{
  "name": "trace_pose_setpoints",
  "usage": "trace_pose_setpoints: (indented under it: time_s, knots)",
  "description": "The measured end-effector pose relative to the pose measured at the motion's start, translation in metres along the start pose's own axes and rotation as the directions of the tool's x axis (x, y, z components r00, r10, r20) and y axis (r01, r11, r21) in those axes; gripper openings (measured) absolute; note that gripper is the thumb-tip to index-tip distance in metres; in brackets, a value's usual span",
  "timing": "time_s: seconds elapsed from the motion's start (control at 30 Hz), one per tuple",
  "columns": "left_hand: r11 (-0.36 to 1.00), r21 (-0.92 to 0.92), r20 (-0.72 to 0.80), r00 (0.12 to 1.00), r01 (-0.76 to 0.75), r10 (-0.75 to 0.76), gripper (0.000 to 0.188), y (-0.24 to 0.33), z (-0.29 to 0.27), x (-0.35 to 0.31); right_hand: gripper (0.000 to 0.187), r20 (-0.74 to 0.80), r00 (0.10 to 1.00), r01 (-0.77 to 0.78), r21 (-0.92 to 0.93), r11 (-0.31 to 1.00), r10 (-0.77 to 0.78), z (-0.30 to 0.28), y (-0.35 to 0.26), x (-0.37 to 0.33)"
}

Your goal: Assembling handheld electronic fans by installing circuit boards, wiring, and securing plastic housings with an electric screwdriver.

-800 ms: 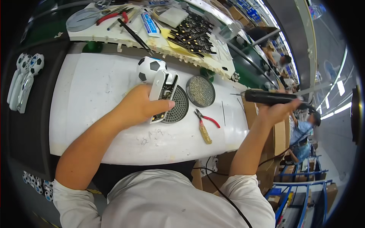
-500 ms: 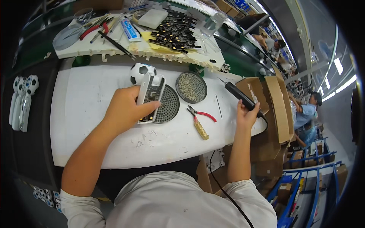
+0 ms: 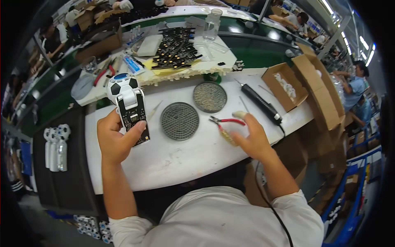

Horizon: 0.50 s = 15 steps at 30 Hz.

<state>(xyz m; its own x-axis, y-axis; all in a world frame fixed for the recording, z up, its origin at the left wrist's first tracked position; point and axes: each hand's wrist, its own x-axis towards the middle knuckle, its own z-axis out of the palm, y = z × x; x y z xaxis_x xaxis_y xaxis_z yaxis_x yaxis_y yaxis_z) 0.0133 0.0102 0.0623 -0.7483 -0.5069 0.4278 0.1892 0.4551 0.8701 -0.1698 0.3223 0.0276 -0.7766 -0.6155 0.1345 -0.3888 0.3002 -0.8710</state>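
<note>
Two bare hands show above the bench (image 3: 173, 164). The left hand (image 3: 114, 138) curls its fingers around a football-topped device (image 3: 126, 99), thumb across the exposed circuit board (image 3: 132, 114). The right hand (image 3: 254, 136) holds thumb and forefinger well apart, the pliers (image 3: 224, 131) at their tips; whether they touch is hard to tell. Beyond those fingers lies a black screwdriver (image 3: 260, 103).
</note>
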Motion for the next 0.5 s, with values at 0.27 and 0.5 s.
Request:
trace_pose_setpoints:
  time_s: [0.27, 0.5]
  knots:
    - [0.995, 0.082, 0.208, 0.976, 0.054, -0.070, 0.022, 0.030, -0.040, -0.034, 0.053, 0.170, 0.936, 0.342, -0.644, 0.684, -0.308, 0.040, 0.043, 0.001]
    - [0.845, -0.260, 0.057, 0.881, 0.468, -0.470, 0.034, -0.029, -0.044, -0.123, 0.051, 0.080, 0.927, 0.329, -0.643, 0.692, -0.367, 0.051, 0.042, 0.004]
